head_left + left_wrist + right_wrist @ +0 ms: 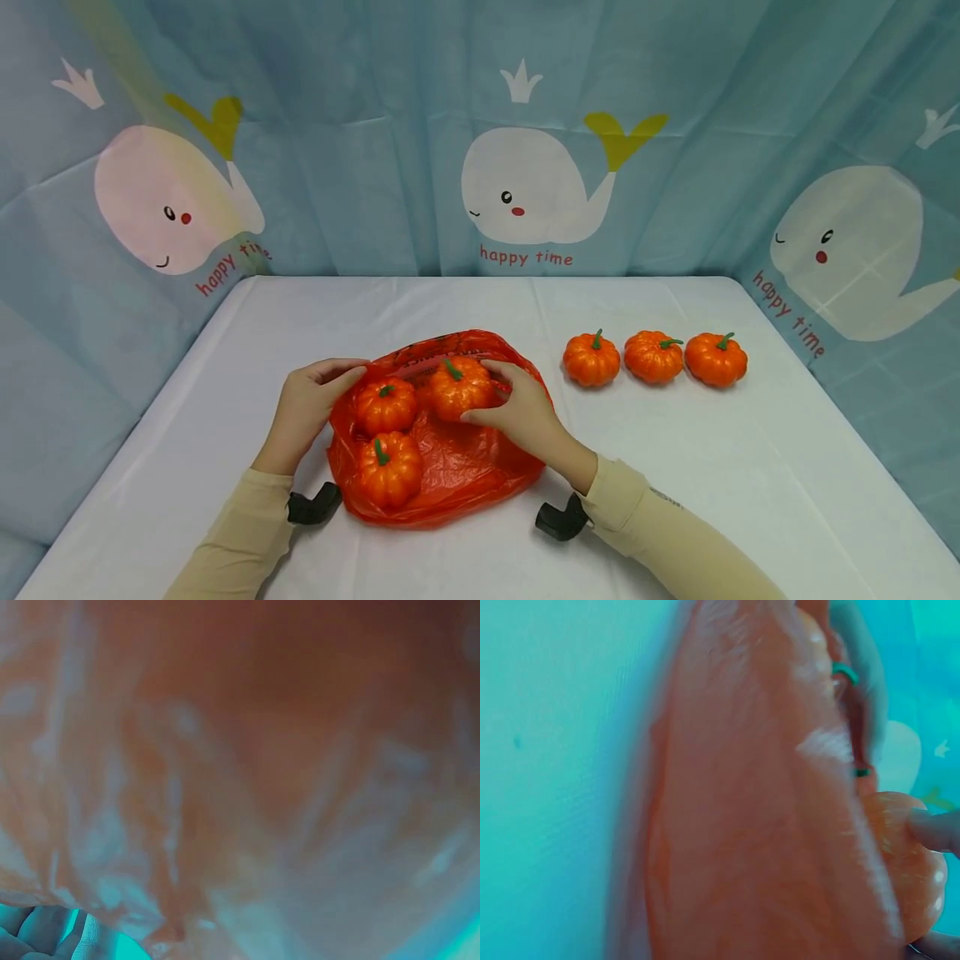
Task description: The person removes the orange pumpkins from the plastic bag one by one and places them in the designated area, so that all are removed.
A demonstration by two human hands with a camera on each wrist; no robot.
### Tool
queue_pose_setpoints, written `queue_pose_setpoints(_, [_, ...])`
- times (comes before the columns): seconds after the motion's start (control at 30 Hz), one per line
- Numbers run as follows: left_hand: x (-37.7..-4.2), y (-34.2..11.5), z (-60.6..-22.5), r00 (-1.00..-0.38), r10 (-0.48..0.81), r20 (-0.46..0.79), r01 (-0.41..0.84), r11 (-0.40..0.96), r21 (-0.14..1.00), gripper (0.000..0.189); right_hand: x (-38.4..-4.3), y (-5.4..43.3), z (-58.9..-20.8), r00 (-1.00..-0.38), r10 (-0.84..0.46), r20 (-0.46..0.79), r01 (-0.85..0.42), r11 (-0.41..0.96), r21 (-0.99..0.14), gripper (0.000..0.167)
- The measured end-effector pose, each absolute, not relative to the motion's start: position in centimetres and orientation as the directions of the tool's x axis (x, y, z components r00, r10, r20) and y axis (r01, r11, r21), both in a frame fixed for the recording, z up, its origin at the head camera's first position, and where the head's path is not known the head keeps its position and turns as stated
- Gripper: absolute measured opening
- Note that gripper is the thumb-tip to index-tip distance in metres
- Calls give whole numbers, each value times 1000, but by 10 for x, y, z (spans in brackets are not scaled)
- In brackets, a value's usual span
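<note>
A red plastic bag (465,479) lies spread with its mouth up, in front of me. Two small orange pumpkins with green stems are inside at its left, one toward the back (386,406) and the other nearer (390,469). My right hand (519,408) grips a third pumpkin (459,389) over the bag's mouth, thumb in front and fingers behind; its thumb also shows on this pumpkin (907,862) in the right wrist view. At the bag's left rim, my left hand (315,400) holds the plastic between thumb and fingers. Blurred plastic (247,787) fills most of the left wrist view.
Three more pumpkins, a left one (592,359), a middle one (653,357) and a right one (716,359), stand in a row right of the bag on the white table (675,467). Behind the table hangs a blue curtain (360,167) with whale prints.
</note>
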State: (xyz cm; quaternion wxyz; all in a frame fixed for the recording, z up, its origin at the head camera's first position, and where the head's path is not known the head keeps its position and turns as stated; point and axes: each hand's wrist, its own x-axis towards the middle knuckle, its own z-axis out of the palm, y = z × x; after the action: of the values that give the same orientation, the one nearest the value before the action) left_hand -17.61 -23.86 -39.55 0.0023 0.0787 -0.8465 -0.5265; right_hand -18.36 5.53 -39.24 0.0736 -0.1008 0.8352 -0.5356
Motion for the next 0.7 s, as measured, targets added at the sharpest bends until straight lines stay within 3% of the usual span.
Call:
queue_pose_setpoints(0.27, [-176, -238, -395, -988, -136, -78, -130, 434, 891, 54, -172, 74, -381, -968, -248, -45, -45, 344, -938, 73])
queue_pose_setpoints(0.7, [-176, -239, -395, -988, -134, -72, -124, 435, 892, 54, -162, 104, -369, -968, -248, -44, -48, 354, -934, 76])
